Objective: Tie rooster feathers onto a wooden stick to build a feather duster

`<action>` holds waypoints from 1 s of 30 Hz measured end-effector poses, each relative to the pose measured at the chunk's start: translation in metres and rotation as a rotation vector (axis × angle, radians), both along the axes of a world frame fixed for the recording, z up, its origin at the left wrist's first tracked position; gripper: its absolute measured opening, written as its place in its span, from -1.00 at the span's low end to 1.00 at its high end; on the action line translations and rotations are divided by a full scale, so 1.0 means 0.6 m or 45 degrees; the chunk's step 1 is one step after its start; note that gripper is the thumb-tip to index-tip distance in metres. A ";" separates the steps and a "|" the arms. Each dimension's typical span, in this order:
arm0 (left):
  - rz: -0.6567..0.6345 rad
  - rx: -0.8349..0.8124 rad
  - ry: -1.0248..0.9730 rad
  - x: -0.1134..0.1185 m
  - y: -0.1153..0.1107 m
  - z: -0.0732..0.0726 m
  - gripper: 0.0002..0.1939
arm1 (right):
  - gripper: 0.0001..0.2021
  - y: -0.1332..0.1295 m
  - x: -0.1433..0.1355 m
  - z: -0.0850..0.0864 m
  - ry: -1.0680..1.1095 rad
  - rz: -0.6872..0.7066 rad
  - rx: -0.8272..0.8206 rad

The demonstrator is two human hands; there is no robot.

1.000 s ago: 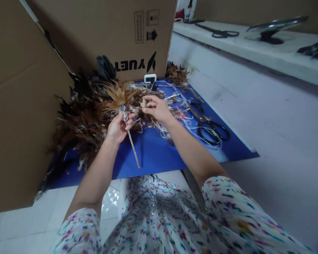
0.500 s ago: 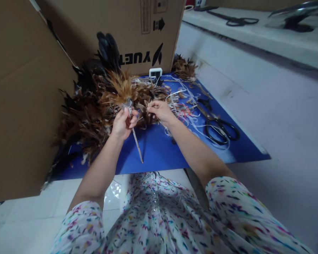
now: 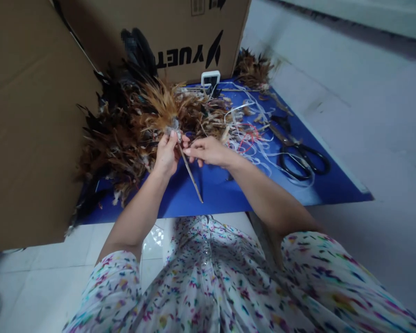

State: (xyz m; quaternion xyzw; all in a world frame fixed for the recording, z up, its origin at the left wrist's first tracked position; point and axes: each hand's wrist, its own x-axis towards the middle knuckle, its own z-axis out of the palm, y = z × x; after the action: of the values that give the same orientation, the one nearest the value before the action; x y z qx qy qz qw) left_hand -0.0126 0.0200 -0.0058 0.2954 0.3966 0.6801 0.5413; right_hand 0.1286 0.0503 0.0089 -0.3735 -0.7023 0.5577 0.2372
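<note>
To the left of the left hand (image 3: 167, 152) and beyond its fingertips spreads a pile of brown and black feathers (image 3: 114, 125), apart from the stick, so by the look of it a good deal of material is unused. The left fingers are closed around the upper part of a thin stick (image 3: 192, 178), thumb pressed at the pale, whitish base (image 3: 175, 129) of a tan feather tuft (image 3: 164, 104) that rises just past them. The work seems partway along: feathers are gathered at that one end, while the length below the fingers is bare; how firmly the base is fixed cannot be told. The stick's long axis slants from upper left to lower right, its feathered end pointing forward and a little left, its bare end back toward the person and slightly right, emerging below the left grip. Just right of that grip, the right hand (image 3: 210, 151) has its fingers drawn narrow, tips close beside the stick; whether they pinch anything or touch it, I cannot tell. Past the right fingers, to their right, lie tangled white strips (image 3: 260, 143), and farther right black-handled scissors (image 3: 298, 155), which neither hand touches.
</note>
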 end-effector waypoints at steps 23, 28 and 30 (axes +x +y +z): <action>0.865 -0.472 1.880 -0.244 -0.044 0.037 -0.69 | -0.83 0.003 0.056 -0.027 0.398 -0.027 -0.079; 0.716 -0.829 2.181 -0.233 -0.012 0.025 -0.67 | -0.82 0.004 0.052 -0.029 0.418 -0.020 -0.089; 0.705 -0.832 2.100 -0.238 -0.005 0.014 -0.73 | -0.81 0.002 0.051 -0.027 0.400 -0.032 -0.097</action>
State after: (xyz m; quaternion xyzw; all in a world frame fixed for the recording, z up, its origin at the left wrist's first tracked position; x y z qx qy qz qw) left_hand -0.1556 0.0167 0.0025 0.4133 0.8842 0.2144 -0.0373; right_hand 0.1593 0.0517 -0.0073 -0.2994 -0.6301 0.6325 0.3367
